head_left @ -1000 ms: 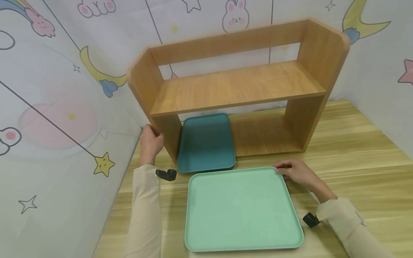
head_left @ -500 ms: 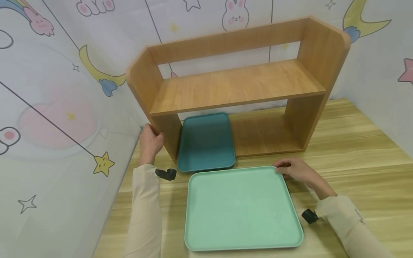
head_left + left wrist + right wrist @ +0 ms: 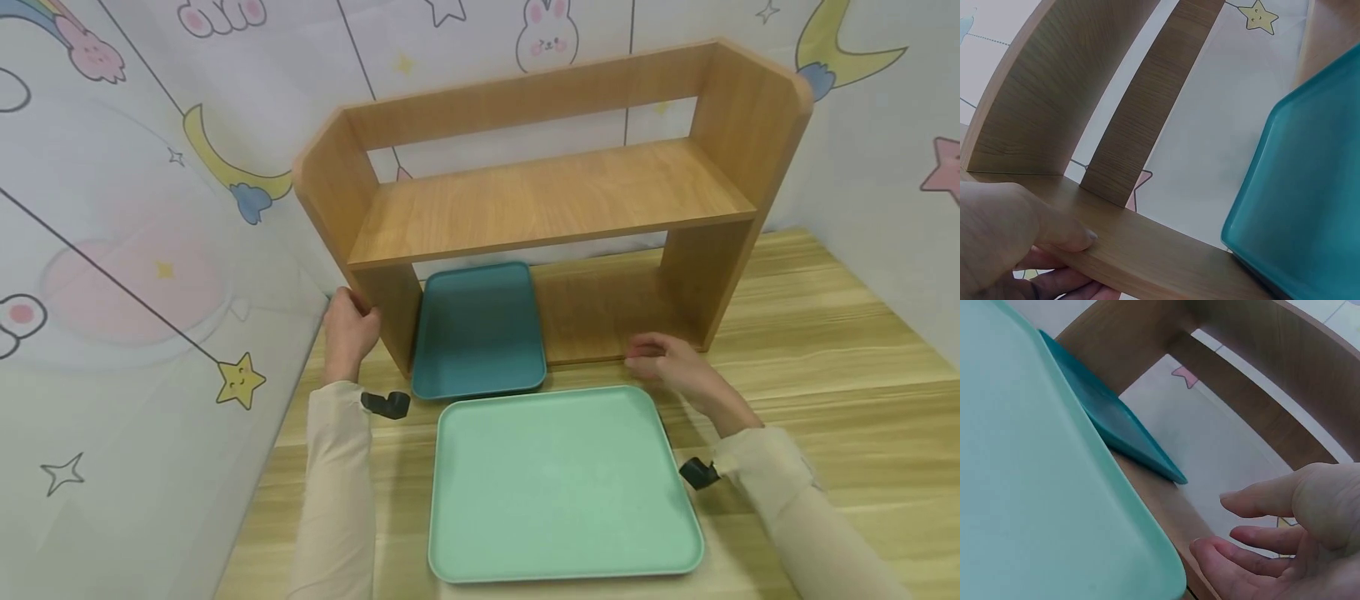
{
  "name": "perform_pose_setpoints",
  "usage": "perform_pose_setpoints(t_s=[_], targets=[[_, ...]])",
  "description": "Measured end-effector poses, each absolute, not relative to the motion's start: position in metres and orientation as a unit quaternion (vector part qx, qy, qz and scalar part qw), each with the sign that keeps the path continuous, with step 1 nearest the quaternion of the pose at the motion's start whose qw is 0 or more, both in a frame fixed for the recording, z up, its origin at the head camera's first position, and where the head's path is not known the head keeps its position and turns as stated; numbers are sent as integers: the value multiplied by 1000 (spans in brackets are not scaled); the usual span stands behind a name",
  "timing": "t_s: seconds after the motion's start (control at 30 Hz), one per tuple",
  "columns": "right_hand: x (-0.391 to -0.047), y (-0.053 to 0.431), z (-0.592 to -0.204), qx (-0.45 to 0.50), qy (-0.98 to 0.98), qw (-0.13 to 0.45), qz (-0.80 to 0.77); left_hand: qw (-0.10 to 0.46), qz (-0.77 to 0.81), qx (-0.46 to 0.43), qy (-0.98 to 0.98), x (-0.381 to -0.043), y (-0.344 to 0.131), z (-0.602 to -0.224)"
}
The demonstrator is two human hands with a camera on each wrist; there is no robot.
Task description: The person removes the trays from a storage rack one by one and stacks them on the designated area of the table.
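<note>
My left hand (image 3: pixel 352 332) grips the left side panel of a wooden shelf (image 3: pixel 555 200); in the left wrist view its thumb lies on the panel's inner face and the fingers curl behind. A teal tray (image 3: pixel 480 333) lies in the shelf's lower left compartment, its near end poking out past the front. In front of it on the table rests a mint green tray (image 3: pixel 566 487). Just beyond that tray's far right corner is my right hand (image 3: pixel 678 371), holding nothing. The right wrist view shows its thumb (image 3: pixel 1260 497) and fingers apart, beside the mint tray's corner.
A wood-grain table (image 3: pixel 847 375) carries everything. A white cloth with cartoon stars and moons (image 3: pixel 150 250) hangs behind and at both sides. The lower right compartment's bottom board (image 3: pixel 600 312) shows bare wood beside the teal tray.
My right hand has let go of the mint tray's far right corner and moved forward toward the shelf. The left hand, shelf and both trays stay where they were.
</note>
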State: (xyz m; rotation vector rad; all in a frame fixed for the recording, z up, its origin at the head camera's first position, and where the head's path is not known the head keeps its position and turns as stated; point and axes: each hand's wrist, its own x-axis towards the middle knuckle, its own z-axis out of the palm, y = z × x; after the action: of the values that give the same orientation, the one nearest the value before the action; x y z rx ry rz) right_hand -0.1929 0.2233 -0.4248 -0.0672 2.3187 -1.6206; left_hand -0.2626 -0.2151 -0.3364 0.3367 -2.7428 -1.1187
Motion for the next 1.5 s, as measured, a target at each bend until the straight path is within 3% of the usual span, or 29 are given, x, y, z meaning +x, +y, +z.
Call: perform_pose_setpoints(t_s=[0.37,1.2,1.5], targets=[[-213,186,-427,-8,756,168,-632,77,-375,117,-916,-262,-214,-335],[-228,118,-438,4,778,161,-608,76,-372,113,-918,-262,-215,-336],[-228,109,-438,0,776,177,-606,120,-354,78,-924,-260,-217,-339]])
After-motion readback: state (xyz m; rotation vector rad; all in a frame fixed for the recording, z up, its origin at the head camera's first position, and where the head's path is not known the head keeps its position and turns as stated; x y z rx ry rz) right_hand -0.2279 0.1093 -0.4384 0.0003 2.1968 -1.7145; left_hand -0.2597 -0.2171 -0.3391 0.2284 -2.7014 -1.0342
